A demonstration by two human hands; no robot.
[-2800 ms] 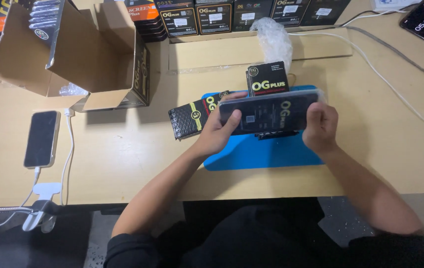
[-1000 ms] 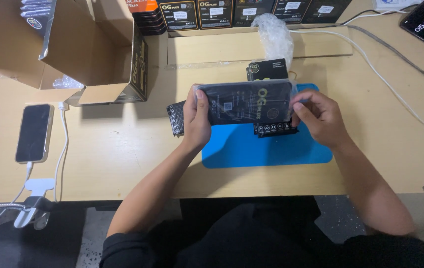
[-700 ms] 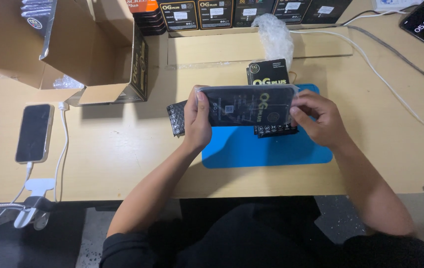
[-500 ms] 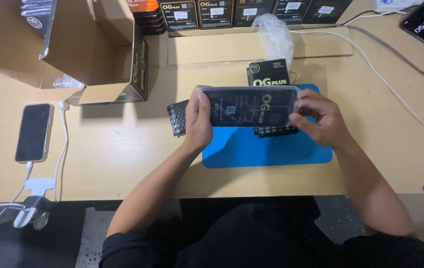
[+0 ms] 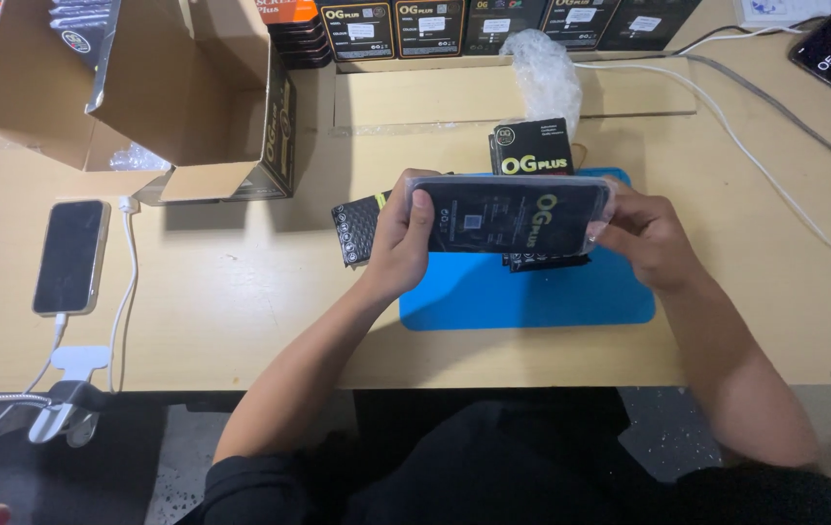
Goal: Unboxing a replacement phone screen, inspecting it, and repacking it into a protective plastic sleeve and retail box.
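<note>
Two hands hold a flat black package point(image 5: 511, 214) level above the blue mat point(image 5: 532, 292) on the surface point(image 5: 241, 292): left hand point(image 5: 398, 238) grips its left end, right hand point(image 5: 644, 238) its right end.

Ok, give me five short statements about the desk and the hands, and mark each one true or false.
1. Both hands hold the flat black package in a clear sleeve. True: left hand at one end, right hand at the other.
2. The mat under the hands is red. False: it is blue.
3. The phone left of the hands has a cable plugged in. True.
4. The cardboard box is sealed shut. False: its flaps are open.
5. The package lies flat on the mat. False: it is held above it.
</note>
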